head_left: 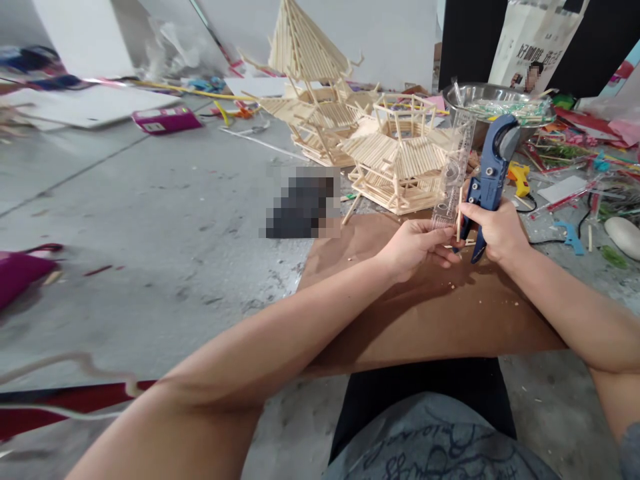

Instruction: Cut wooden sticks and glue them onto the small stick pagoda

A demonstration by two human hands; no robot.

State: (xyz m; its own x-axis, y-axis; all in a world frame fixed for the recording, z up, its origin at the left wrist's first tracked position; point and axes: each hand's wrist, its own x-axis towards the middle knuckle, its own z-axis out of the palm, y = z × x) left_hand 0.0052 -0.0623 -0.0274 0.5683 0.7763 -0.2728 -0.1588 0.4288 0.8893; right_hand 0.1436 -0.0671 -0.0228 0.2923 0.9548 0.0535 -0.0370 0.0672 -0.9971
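Observation:
My right hand (505, 230) is wrapped round a blue pipe cutter (489, 177), its curved jaw pointing up. A short thin wooden stick (459, 217) stands upright between my two hands, near my right thumb and left fingertips. My left hand (413, 248) pinches the lower end of a clear plastic ruler (453, 175), held upright beside the stick. Just beyond my hands sits a low many-sided stick model (400, 163) with a slatted roof and open top. Behind it is a taller stick pagoda (307, 47) with a pointed roof.
Brown board (420, 313) lies under my hands, dotted with wood crumbs. A dark blurred object (300, 203) lies left of it. To the right are a metal bowl (450, 100), a yellow glue gun (519, 177), a blue glue gun (570, 237) and scattered scraps. A magenta box (165, 121) lies far left.

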